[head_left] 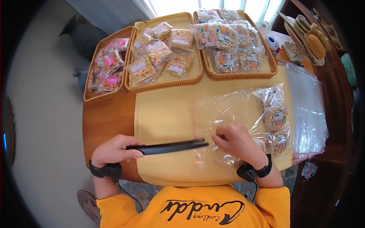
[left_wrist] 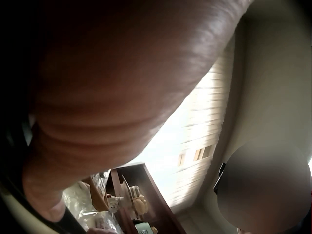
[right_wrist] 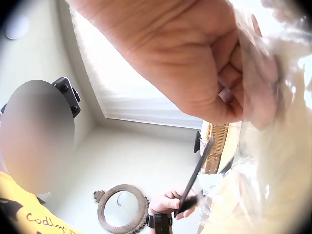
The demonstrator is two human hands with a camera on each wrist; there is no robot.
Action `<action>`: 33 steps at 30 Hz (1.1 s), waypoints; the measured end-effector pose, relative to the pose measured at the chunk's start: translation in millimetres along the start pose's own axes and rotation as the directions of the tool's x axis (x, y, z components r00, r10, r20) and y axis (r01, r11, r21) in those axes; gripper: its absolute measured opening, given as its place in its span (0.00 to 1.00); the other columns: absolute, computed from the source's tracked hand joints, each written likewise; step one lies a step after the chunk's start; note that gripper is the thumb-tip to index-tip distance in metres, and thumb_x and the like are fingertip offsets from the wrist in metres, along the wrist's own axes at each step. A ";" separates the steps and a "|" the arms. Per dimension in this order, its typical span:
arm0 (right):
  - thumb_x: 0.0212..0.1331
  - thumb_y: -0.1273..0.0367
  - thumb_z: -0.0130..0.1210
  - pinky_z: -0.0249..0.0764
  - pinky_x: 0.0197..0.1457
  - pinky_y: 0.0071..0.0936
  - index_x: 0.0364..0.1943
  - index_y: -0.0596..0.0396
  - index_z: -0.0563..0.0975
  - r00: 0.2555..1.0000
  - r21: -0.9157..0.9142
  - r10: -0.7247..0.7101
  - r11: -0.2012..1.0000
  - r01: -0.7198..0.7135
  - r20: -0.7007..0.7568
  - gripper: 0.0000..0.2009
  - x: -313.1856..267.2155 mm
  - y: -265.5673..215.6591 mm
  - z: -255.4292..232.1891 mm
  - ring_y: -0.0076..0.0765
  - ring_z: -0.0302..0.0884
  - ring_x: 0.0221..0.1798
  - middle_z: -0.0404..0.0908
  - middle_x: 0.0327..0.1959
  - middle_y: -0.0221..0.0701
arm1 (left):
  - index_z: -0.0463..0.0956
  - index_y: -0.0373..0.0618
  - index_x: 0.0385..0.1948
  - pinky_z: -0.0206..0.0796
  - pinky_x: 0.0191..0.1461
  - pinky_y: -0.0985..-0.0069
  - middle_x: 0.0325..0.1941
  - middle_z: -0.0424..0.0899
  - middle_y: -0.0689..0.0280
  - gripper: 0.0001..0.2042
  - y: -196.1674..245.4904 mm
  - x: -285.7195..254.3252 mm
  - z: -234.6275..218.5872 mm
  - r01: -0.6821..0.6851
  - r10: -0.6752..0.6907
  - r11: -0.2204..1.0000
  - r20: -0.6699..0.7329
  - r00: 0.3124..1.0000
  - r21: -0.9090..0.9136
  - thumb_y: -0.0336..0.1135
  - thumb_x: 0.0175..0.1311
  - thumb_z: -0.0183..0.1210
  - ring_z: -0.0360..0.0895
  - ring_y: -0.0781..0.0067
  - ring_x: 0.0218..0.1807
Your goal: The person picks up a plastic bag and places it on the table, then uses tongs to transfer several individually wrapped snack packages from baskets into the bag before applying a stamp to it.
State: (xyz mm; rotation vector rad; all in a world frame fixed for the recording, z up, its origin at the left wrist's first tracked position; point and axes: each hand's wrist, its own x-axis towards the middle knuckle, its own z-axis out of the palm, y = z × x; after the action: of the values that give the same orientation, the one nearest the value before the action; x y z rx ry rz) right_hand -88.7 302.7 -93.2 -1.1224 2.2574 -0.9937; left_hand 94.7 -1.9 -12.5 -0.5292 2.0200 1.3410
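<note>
In the head view, my left hand grips one end of a long, slim black tool, whose two bars point right. My right hand, fingers curled, pinches the edge of a large clear bag. Several round nut-cluster packs lie in the bag's right part. The right wrist view has film over the fingertips of the right hand, and the left hand with the black tool beyond. My left palm fills much of the left wrist view, hiding most of the tool.
Three wicker trays of wrapped snacks stand along the back: a small left one, a middle one and a right one. Flat clear bags lie at the table's right edge. Dark vases stand on the floor at left.
</note>
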 end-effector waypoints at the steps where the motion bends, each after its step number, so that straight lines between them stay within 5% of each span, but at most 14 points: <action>1: 0.53 0.69 0.59 0.68 0.24 0.36 0.20 0.61 0.75 1.000 0.001 -0.017 1.000 0.017 0.004 0.10 -0.2 -1.6 -0.4 0.51 0.73 0.20 0.73 0.16 0.43 | 0.78 0.36 0.45 0.66 0.28 0.83 0.28 0.80 0.68 0.13 5.6 -8.1 -7.2 0.021 -0.026 0.997 -0.083 0.996 -0.068 0.34 0.62 0.61 0.72 0.83 0.23; 4: 0.53 0.70 0.59 0.68 0.23 0.34 0.21 0.61 0.75 0.999 0.014 -0.034 0.999 0.034 0.014 0.10 -0.7 -5.1 -2.2 0.50 0.72 0.19 0.73 0.16 0.43 | 0.77 0.37 0.45 0.65 0.27 0.85 0.25 0.78 0.71 0.12 -9.1 -21.3 -29.5 -0.021 -0.024 0.986 -0.262 0.965 -0.166 0.33 0.63 0.60 0.70 0.85 0.21; 6: 0.53 0.71 0.59 0.68 0.23 0.32 0.22 0.61 0.76 0.998 0.023 -0.055 0.998 0.055 -0.018 0.09 -0.6 -6.4 -2.8 0.47 0.73 0.17 0.73 0.15 0.43 | 0.76 0.37 0.45 0.63 0.24 0.86 0.23 0.77 0.72 0.12 -11.2 -27.2 -40.2 -0.124 0.005 0.967 -0.473 0.881 -0.221 0.34 0.66 0.58 0.70 0.87 0.20; 10: 0.54 0.71 0.59 0.68 0.23 0.30 0.22 0.62 0.76 0.997 0.062 -0.057 0.996 0.060 -0.046 0.08 -1.5 -6.9 -2.9 0.44 0.73 0.17 0.73 0.15 0.42 | 0.75 0.38 0.43 0.60 0.21 0.88 0.23 0.78 0.71 0.11 -22.5 -45.4 -53.0 -0.146 -0.019 0.968 -0.638 0.770 -0.205 0.37 0.68 0.57 0.71 0.87 0.19; 23: 0.54 0.70 0.60 0.70 0.23 0.35 0.19 0.57 0.74 0.993 0.080 -0.085 0.993 0.092 -0.087 0.10 -3.0 -7.9 0.0 0.49 0.74 0.19 0.74 0.15 0.40 | 0.76 0.38 0.40 0.60 0.21 0.87 0.22 0.76 0.72 0.09 -18.8 -38.5 -45.2 -0.009 -0.108 0.987 -0.690 0.715 -0.163 0.34 0.67 0.56 0.71 0.88 0.18; 25: 0.54 0.70 0.60 0.70 0.23 0.34 0.20 0.57 0.75 0.993 0.073 -0.086 0.993 0.093 -0.085 0.10 -3.1 -7.9 -0.8 0.48 0.75 0.19 0.74 0.15 0.40 | 0.75 0.40 0.39 0.62 0.23 0.87 0.22 0.77 0.72 0.09 -13.0 -31.2 -48.0 0.000 -0.113 0.984 -0.631 0.767 -0.177 0.36 0.67 0.56 0.71 0.87 0.19; 33: 0.54 0.70 0.60 0.71 0.23 0.34 0.21 0.56 0.76 0.990 0.079 -0.102 0.991 0.110 -0.092 0.08 -4.5 -5.9 -0.3 0.47 0.76 0.19 0.76 0.16 0.37 | 0.75 0.39 0.36 0.65 0.25 0.85 0.22 0.79 0.69 0.07 -31.1 -3.1 -52.8 -0.130 -0.055 0.957 -0.601 0.798 -0.260 0.34 0.67 0.56 0.73 0.84 0.20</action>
State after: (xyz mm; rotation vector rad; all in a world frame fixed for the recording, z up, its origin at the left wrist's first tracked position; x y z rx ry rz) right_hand -83.3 304.0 -88.3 -1.1947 2.2205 -1.1904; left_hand 101.4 -62.7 -16.6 -1.1887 2.3392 1.6558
